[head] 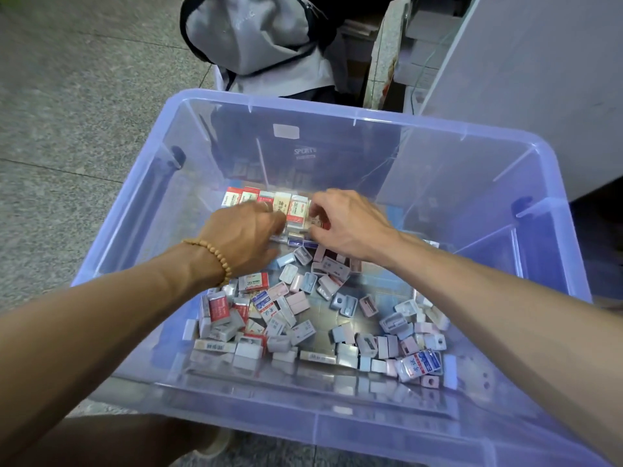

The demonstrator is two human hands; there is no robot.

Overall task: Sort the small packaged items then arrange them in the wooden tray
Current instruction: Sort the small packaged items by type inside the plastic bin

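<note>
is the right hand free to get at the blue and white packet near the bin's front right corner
Probably yes: the blue and white packet lies on top of the loose pile, uncovered, and the right hand works farther back, its arm passing above, though its fingers seem busy.

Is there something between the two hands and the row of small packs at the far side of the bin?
Nothing visible. Left hand and right hand already reach the row of packs inside the clear bin.

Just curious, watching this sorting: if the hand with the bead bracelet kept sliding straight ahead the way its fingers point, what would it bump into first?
Probably the row of upright packets lined up just beyond the left hand, whose fingertips look nearly on them already; depth is hard to judge.
</note>
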